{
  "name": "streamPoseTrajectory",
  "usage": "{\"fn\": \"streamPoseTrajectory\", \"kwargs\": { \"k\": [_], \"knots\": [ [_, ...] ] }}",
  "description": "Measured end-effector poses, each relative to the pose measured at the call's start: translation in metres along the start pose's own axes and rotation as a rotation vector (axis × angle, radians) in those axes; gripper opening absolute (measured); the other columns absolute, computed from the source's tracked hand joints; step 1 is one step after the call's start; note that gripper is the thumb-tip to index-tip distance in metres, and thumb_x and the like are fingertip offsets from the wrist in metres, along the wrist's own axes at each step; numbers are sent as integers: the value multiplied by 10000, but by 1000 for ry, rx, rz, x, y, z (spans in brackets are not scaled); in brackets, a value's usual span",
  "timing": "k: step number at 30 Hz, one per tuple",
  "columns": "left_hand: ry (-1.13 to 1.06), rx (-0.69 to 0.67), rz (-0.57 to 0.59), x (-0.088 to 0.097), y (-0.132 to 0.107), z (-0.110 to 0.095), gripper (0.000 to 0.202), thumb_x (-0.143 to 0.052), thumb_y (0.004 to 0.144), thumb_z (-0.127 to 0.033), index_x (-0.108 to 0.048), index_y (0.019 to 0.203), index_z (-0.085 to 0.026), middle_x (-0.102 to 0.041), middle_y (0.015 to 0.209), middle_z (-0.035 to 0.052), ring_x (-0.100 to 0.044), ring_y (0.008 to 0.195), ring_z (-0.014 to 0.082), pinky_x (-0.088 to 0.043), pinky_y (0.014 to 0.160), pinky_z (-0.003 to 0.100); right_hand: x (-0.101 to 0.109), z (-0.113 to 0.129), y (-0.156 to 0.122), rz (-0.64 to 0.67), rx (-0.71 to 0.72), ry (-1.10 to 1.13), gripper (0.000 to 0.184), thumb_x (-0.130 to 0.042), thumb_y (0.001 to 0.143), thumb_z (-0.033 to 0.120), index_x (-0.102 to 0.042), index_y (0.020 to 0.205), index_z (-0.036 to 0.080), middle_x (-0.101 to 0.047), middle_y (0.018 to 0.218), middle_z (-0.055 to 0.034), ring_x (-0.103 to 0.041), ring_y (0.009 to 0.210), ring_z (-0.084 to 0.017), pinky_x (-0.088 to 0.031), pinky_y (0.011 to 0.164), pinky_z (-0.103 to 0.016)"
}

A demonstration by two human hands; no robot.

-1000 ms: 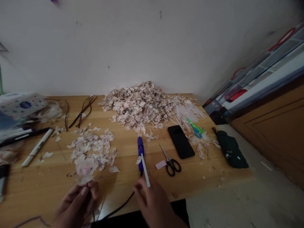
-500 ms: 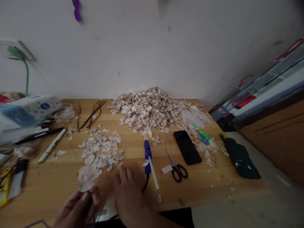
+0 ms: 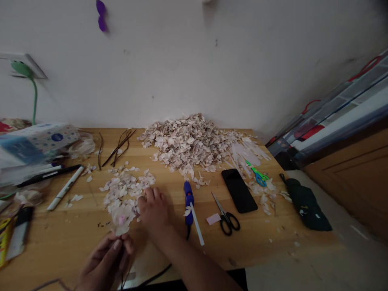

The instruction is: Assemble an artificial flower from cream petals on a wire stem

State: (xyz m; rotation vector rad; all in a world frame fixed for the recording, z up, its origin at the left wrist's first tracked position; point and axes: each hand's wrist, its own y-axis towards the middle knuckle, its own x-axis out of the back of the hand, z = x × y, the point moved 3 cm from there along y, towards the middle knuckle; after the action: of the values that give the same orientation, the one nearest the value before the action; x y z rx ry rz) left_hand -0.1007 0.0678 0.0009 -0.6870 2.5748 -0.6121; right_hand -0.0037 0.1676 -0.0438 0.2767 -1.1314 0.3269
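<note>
My left hand [image 3: 107, 258] pinches a pale petal flower [image 3: 121, 220] with a pinkish centre by its thin dark stem, low on the left of the wooden table. Just behind the flower lies a small spread of loose dried petals [image 3: 129, 184]. At the right edge of that spread is my right hand [image 3: 154, 210], its fingers bent down and together. Its fingertips are hidden, so whatever they hold does not show. To the right of this hand a blue glue gun [image 3: 188, 202] lies with a white glue stick [image 3: 197, 226] sticking out of it.
A large petal heap [image 3: 188, 141] rises against the wall. Black scissors [image 3: 226, 216], a phone [image 3: 239, 190] and green-blue scissors [image 3: 258, 174] lie to the right. Dark twigs [image 3: 119, 148], a white marker [image 3: 65, 188], a tissue pack [image 3: 39, 139] and a cutter [image 3: 20, 234] are leftward.
My right hand has moved forward and slightly left, from the bare tabletop to the small petal spread. The flower in my left hand has shifted a little to the right.
</note>
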Motion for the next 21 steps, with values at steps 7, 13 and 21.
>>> {"fn": "streamPoseTrajectory", "kwargs": {
  "k": [7,13,21],
  "knots": [
    [12,-17,83,18,17,5,406,-1061,408,-357,-777,654,-202,-720,580,-14,-593,468,102,-483,403,141,5,-6,0,2,-71,23,167,-529,1036,158,-684,1096,176,-682,1130,-84,-589,1097,-258,-518,863,-366],
    [0,-9,51,26,19,9,386,-1051,448,-361,-783,676,-202,-710,586,-13,-629,544,107,-535,498,125,13,-15,-2,2,-175,15,209,-515,1025,106,-675,1153,149,-685,1116,-122,-609,1058,-282,-521,851,-392],
    [12,-30,158,25,26,12,338,-1028,511,-371,-804,706,-211,-707,555,-8,-517,394,76,-445,375,149,10,-12,-2,22,-72,31,139,-579,1014,164,-705,1068,189,-676,1110,-83,-589,1083,-271,-513,820,-359]
  ]
}}
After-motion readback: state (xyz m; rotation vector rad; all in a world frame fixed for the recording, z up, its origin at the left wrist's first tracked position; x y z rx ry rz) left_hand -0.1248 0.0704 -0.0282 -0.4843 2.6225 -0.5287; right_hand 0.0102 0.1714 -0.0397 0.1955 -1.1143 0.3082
